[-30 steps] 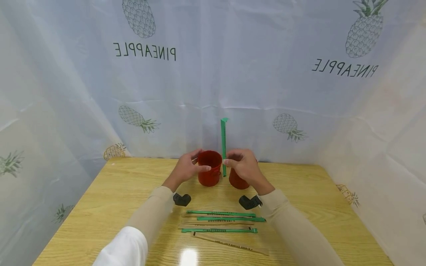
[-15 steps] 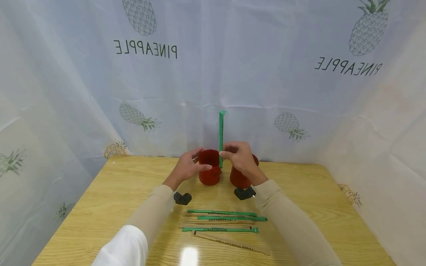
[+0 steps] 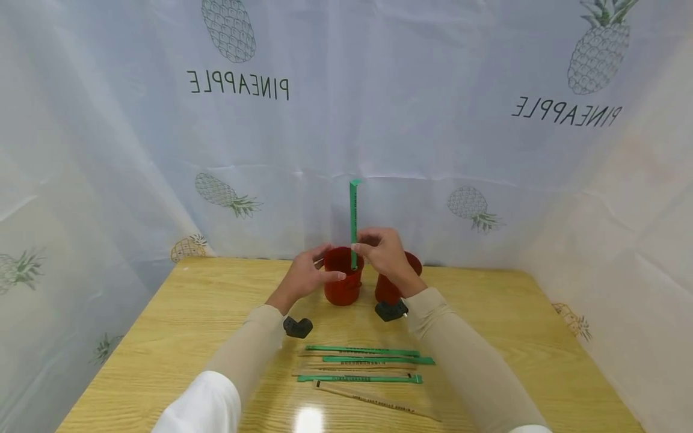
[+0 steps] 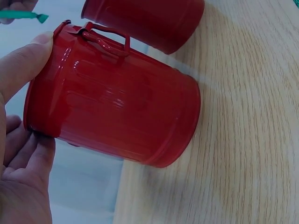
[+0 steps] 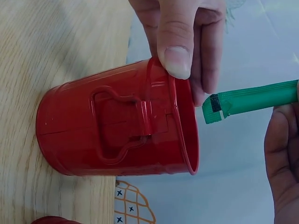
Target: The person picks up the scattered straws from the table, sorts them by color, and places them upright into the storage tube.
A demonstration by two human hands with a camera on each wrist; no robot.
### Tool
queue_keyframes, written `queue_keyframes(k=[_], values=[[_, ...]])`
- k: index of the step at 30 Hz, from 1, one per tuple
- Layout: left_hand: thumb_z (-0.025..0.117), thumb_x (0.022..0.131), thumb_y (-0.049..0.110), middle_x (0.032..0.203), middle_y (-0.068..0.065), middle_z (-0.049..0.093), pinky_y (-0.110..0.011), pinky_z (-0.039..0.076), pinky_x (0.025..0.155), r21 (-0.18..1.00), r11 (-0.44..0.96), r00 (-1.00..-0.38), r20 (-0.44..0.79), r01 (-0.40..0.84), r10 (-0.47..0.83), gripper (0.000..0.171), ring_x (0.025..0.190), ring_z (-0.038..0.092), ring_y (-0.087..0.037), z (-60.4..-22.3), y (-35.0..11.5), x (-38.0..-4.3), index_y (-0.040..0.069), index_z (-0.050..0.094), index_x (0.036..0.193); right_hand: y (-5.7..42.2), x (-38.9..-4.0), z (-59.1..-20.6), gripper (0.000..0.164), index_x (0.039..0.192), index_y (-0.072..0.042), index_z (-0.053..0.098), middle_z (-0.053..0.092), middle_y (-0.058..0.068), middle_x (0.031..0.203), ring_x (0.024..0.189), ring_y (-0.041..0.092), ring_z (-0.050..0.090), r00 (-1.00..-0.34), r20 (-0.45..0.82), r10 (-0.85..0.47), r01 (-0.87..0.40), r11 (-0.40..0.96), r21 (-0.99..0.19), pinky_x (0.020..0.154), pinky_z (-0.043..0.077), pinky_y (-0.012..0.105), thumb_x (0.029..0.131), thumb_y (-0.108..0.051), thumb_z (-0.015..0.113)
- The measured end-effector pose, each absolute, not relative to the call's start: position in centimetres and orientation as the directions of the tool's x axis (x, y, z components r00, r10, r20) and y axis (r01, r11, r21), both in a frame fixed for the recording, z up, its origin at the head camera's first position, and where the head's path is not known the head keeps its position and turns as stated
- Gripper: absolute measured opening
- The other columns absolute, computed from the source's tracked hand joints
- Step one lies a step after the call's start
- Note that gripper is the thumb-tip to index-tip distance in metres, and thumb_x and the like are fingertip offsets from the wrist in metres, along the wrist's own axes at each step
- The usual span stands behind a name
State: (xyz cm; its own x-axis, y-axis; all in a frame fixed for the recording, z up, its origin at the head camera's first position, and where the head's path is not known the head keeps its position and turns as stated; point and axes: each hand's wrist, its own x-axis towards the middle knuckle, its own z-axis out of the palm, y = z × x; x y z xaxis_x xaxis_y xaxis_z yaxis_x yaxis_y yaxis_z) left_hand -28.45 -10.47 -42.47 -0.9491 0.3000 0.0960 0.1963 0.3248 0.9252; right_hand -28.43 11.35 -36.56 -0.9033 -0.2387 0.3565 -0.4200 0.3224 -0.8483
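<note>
Two printed words, each reading "PINEAPPLE" [image 3: 238, 84] backwards, show on the pale cloth [image 3: 346, 138] behind the counter [image 3: 211, 307], along with several pineapple drawings; the small dark print on the stick packets is too fine to read. Two red buckets stand upright side by side near the counter's rear edge, a narrow gap between them. The left hand [image 3: 303, 278] is clamped on the rim of the left bucket [image 3: 342, 293], thumb to the front and fingers behind. The right hand [image 3: 385, 252] pinches one green packet [image 3: 354, 213] between thumb and fingers, upright, its lower end just above that bucket's mouth and apart from the rim. The right bucket [image 3: 385, 290] is partly hidden behind this hand. Nearer the person lie three loose green packets [image 3: 390, 379] and at least three brown packets [image 3: 373, 399], most roughly parallel and close together, the nearest brown one slanted. Wood surface reaches out past both arms to the side edges, with more room sideways than behind the buckets, where the cloth hangs close.
</note>
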Motion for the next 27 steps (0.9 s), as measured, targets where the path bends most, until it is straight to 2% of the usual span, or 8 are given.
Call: queue_keyframes(k=[8, 13, 21, 27], values=[[0.084, 0.089, 0.025, 0.162, -0.015, 0.047, -0.050, 0.044, 0.119, 0.922, 0.329, -0.949, 0.105, 0.205, 0.299, 0.085, 0.148, 0.049, -0.037, -42.3, -10.4, -28.3, 0.002, 0.040, 0.159, 10.1, -29.4, -37.1, 0.011, 0.102, -0.001, 0.080, 0.079, 0.015, 0.098, 0.087, 0.026, 0.069, -0.887, 0.357, -0.293, -0.454, 0.414, -0.789, 0.081, 0.065, 0.038, 0.096, -0.005, 0.072], [0.083, 0.089, 0.024, 0.162, -0.015, 0.047, -0.050, 0.045, 0.118, 0.921, 0.326, -0.948, 0.113, 0.212, 0.296, 0.084, 0.148, 0.049, -0.037, -42.3, -10.5, -28.3, 0.004, 0.041, 0.159, 9.3, -29.7, -37.9, 0.011, 0.101, -0.001, 0.081, 0.080, 0.013, 0.095, 0.084, 0.025, 0.069, -0.861, 0.355, -0.364, -0.502, 0.495, -0.709, 0.078, 0.065, 0.038, 0.095, -0.005, 0.073], [0.083, 0.089, 0.024, 0.157, -0.012, 0.054, -0.054, 0.044, 0.119, 0.914, 0.323, -0.935, 0.134, 0.244, 0.328, 0.072, 0.147, 0.050, -0.039, -42.1, -10.4, -28.4, 0.010, 0.053, 0.153, 8.8, -29.8, -39.4, 0.009, 0.098, -0.005, 0.081, 0.079, 0.006, 0.089, 0.080, 0.020, 0.064, -0.844, 0.299, -0.446, -0.527, 0.582, -0.620, 0.069, 0.060, 0.029, 0.095, -0.004, 0.073], [0.085, 0.088, 0.027, 0.155, -0.014, 0.056, -0.055, 0.045, 0.117, 0.903, 0.364, -0.944, 0.115, 0.229, 0.309, 0.066, 0.146, 0.051, -0.040, -41.8, -10.6, -28.3, 0.006, 0.060, 0.146, 8.6, -29.7, -40.0, 0.010, 0.096, -0.008, 0.081, 0.078, 0.004, 0.088, 0.078, 0.019, 0.060, -0.842, 0.249, -0.478, -0.527, 0.632, -0.569, 0.061, 0.056, 0.025, 0.096, -0.006, 0.071]])
